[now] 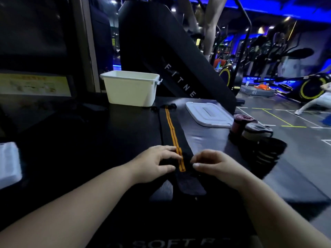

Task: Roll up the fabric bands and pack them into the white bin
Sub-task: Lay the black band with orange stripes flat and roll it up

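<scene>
With fingers curled, my left hand (154, 164) and right hand (215, 164) pinch the near end of the black orange-striped fabric band (172, 133). It is stretched along the black worktop (125, 133), marked "SOFT", towards the white plastic bin (130, 88). The black panel (161, 42) behind reads "FITNE".

Both bare forearms reach forward and converge. The left hand (154, 164) lies palm down, its curled fingers and thumb pinching the long black fabric band with orange stripes (172, 133). The right hand (214, 164) mirrors it, with its fingertips curled toward the thumb on the opposite edge.
</scene>
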{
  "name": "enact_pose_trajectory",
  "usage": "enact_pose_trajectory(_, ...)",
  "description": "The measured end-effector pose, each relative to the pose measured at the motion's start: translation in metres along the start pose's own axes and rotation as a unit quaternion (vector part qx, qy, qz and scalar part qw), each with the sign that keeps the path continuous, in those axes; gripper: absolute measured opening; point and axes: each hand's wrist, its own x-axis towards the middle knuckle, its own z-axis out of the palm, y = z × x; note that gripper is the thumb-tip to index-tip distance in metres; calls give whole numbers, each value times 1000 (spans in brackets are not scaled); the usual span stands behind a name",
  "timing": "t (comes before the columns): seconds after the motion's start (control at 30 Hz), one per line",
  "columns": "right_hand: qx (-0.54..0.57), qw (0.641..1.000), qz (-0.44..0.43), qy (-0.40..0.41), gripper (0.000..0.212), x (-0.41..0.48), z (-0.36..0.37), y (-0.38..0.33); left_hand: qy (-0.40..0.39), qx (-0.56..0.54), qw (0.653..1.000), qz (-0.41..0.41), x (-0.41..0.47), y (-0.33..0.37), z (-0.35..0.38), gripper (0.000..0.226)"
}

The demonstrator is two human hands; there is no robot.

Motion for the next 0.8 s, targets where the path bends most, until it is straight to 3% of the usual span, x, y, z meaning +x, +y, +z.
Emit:
enact_pose_trajectory(0.13, -31, 999, -36, -12, 14, -33, 14, -1, -4, -53, 998, 20, -31, 19, 8, 38)
enact_pose_trajectory(0.3, -90, 994, -59, -12, 49, -60, 24, -3, 35, -93, 994, 48, -58, 35, 11, 43)
enact_pose_trajectory(0.57, -187, 973, -119, 60, 43, -61, 33, 2, 116, -35, 990, 74, -59, 45, 24, 36)
enact_pose_trajectory(0.8, -123, 971, -156, 134, 23, -64, 38, -2, 134, -125, 982, 45, -61, 42, 27, 19)
